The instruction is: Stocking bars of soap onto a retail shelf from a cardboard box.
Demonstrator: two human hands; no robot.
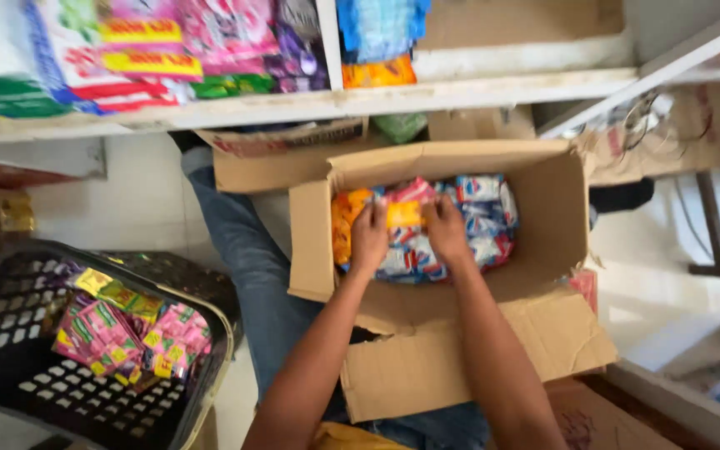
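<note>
An open cardboard box (556, 208) rests on my lap, filled with small sachet packets in blue, white, red and orange (481, 217). Both my hands are down inside it. My left hand (369, 237) and my right hand (446, 229) together grip an orange-yellow packet (404, 214) between them, above the pile. My forearms reach in from the bottom of the view. Packets under my hands are hidden.
A black plastic basket (10, 333) at lower left holds pink, green and yellow sachets (118, 329). A white shelf (460, 92) above carries colourful packaged goods. A second cardboard box (252, 162) lies behind. My jeans-clad leg (243, 258) stretches between basket and box.
</note>
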